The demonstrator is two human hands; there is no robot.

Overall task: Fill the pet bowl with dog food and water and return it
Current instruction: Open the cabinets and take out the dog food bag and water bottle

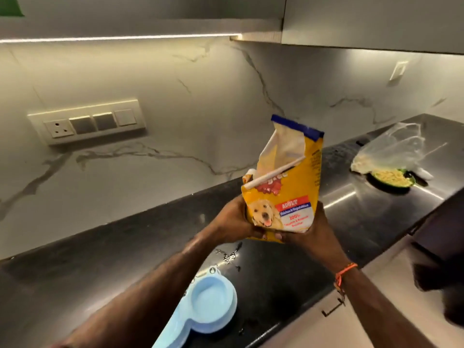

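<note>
1. The left hand [234, 219] held the lower left side of a yellow paper dog food bag with a blue top edge [286, 187], fingers curled round it.
2. The right hand [310, 229] gripped the bag's bottom right corner, thumb up along the side. An orange string band [345, 271] sat on that wrist.
3. Both hands held the bag up above the black stone counter [276, 277]. The bag stood nearly upright, its torn top open and leaning toward 11 o'clock. A puppy picture showed on its front.
4. At 7 o'clock from the bag, a light blue plastic pet bowl with two round cups [208, 303] lay on the counter, partly hidden under the left arm. The cup in view looked empty.
5. At 2 o'clock from the bag, well apart, a clear plastic bag [391, 149] rested beside a dark green dish of pale yellow food [390, 178].
6. At 10 o'clock, a cream switch board with a socket [88, 121] sat on the white marble wall [200, 96].
</note>
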